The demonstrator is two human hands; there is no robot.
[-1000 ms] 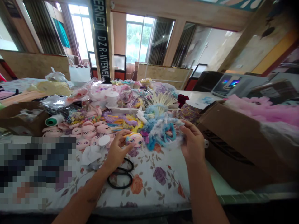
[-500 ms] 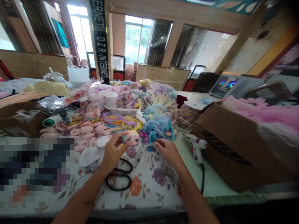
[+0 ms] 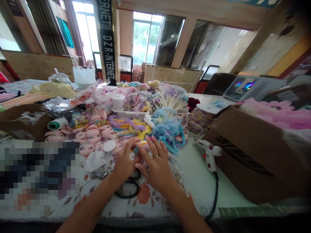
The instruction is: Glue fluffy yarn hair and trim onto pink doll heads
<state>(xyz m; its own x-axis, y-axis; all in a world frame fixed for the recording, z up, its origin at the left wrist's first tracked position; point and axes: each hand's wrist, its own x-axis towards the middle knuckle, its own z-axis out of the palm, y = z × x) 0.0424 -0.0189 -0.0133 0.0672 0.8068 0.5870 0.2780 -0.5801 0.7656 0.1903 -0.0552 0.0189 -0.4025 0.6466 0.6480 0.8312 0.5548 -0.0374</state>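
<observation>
My left hand (image 3: 125, 161) is closed around a small doll head (image 3: 143, 143). Of the head, only a white and yellow-orange top edge shows between my hands; its face is hidden. My right hand (image 3: 156, 165), with a ring on one finger, lies over the head from the right, its fingers stretched and apart, touching it. Whether anything small is under those fingers I cannot tell. Beneath my hands, scissors (image 3: 128, 196) with black loop handles rest on the floral cloth (image 3: 104, 207). Fluffy blue yarn trim (image 3: 166, 129) is heaped just beyond my right hand.
Several pink doll heads (image 3: 93, 137) lie to the left, beside a white round lid-like disc (image 3: 109, 146). A glue gun (image 3: 210, 152) with a black cord stands right, next to a cardboard box (image 3: 245, 161). Spools (image 3: 117, 102) and a wound reel (image 3: 200, 119) stand farther back.
My right hand has moved left from beside the blue trim onto the doll head, covering its face. My left hand still holds the head. The view has shifted slightly.
</observation>
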